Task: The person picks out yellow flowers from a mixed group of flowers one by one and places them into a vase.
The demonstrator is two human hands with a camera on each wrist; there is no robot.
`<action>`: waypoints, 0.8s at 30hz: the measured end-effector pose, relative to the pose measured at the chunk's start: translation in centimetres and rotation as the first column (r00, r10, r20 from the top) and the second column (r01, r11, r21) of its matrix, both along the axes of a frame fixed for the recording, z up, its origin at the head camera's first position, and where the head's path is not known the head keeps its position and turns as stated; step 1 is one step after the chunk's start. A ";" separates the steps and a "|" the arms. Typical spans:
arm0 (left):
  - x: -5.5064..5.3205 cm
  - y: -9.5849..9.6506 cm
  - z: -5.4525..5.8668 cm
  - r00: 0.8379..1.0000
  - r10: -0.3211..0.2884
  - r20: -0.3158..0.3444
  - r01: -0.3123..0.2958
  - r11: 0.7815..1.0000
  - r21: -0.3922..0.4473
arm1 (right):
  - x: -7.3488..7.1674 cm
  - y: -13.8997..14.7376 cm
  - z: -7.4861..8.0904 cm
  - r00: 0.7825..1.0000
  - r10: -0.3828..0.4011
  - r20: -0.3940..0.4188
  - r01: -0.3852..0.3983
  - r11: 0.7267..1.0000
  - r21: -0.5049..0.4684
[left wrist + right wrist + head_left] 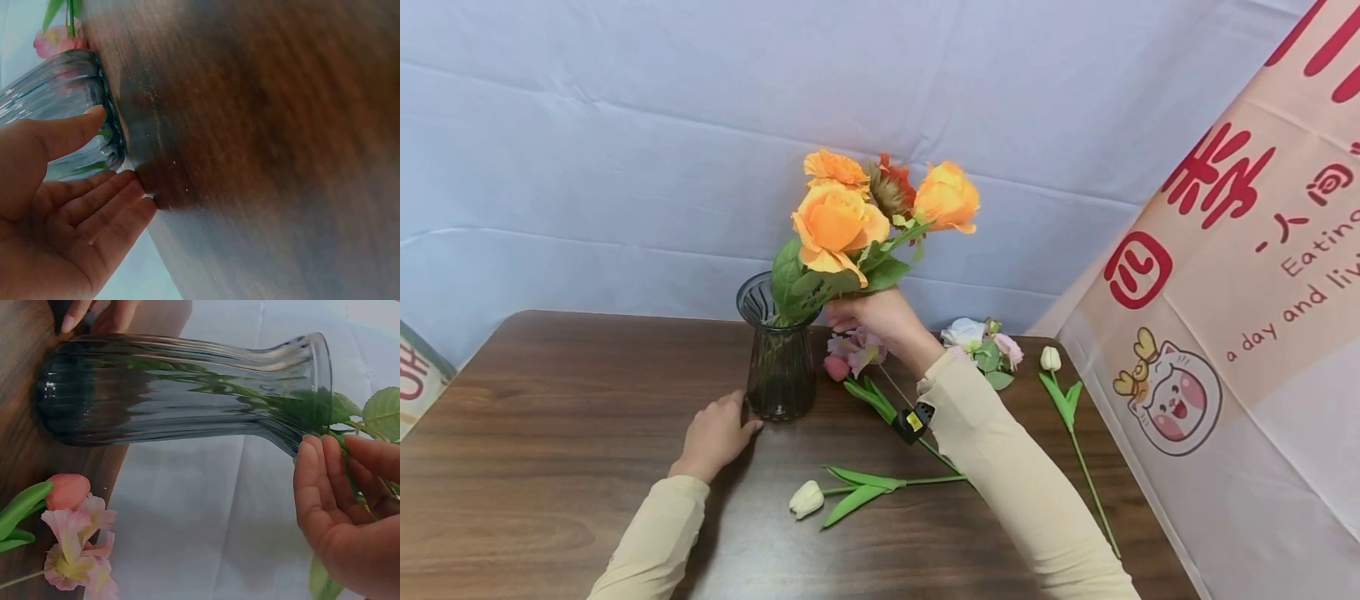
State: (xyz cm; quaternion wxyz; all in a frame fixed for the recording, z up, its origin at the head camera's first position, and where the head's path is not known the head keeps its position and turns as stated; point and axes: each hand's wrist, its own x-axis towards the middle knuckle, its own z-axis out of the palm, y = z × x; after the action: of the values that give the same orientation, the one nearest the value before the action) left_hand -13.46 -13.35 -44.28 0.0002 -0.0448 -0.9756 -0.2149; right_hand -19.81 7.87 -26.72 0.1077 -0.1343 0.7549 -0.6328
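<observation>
A ribbed, smoky glass vase [781, 375] stands upright near the table's back edge. Green stems reach down inside it. Above its mouth lean an orange rose [838, 223], a second orange rose [949, 198], a ruffled orange flower [837, 170] and a red-orange bloom [897, 182]. My right hand [880, 318] pinches green stems at the right side of the vase's rim; the right wrist view shows the fingertips [310, 442] beside the lip. Low on the vase's left, my left hand [718, 433] has its thumb and nearly straight fingers by the base [112, 140].
A white tulip [807, 500] lies in front of the vase, another white tulip [1050, 358] at the right edge. Beneath my right forearm are a pink tulip [837, 368] and a pale pink flower [859, 348]. White and pink blooms [964, 333] lie behind, near the cloth backdrop [662, 167].
</observation>
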 end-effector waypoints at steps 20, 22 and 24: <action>0.2 0.2 -0.2 1.000 0.014 0.006 -0.014 1.000 0.004 | 0.0 0.2 -0.9 1.000 0.014 -0.003 -0.014 0.999 0.038; 0.2 0.2 -0.2 1.000 0.012 0.004 -0.012 1.000 0.006 | 0.1 0.3 -0.9 1.000 0.022 -0.005 -0.021 0.999 0.048; 0.2 0.2 -0.2 1.000 0.010 0.004 -0.010 1.000 0.009 | 0.1 0.5 -0.8 0.999 0.037 -0.006 -0.037 0.998 0.049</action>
State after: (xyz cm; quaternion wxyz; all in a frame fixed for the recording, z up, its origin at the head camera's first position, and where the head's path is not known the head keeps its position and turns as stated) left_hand -13.30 -13.13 -44.52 -0.0003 -0.0397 -0.9748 -0.2195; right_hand -19.66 8.38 -27.57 0.1202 -0.1475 0.7678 -0.6118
